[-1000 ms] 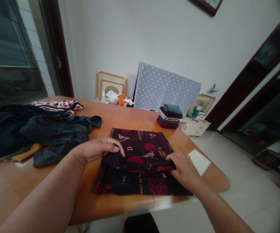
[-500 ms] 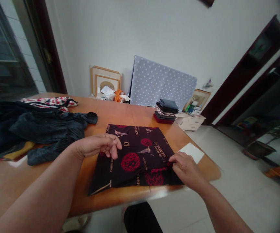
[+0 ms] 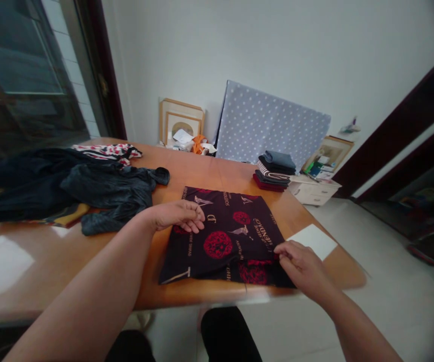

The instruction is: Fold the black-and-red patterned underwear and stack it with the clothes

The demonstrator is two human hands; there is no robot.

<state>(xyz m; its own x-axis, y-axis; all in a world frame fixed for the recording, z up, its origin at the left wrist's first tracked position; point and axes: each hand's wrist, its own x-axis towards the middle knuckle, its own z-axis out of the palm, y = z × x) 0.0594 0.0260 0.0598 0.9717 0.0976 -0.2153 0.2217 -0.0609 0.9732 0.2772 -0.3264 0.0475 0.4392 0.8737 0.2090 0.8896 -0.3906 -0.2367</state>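
Note:
A black cloth (image 3: 232,236) with round red prints, gold lettering and small bird motifs lies doubled on the wooden table (image 3: 62,266). My left hand (image 3: 179,216) rests on its upper left part, with the fingers curled against the fabric. My right hand (image 3: 300,269) is at the lower right, its fingertips pinching the folded edge. A lower layer of the cloth (image 3: 254,275) shows beneath the top layer along the near edge.
To the left lies a heap of dark clothes (image 3: 104,188) beside a red-and-white patterned cloth (image 3: 106,150). A stack of folded clothes (image 3: 273,171) stands at the far side. A white card (image 3: 313,240) lies near the right edge. Beyond are a polka-dot board (image 3: 273,120) and picture frames (image 3: 181,120).
The top layer of the black cloth has been drawn toward me and now covers most of the lower layer. Both hands stay on the cloth, and the view has shifted slightly.

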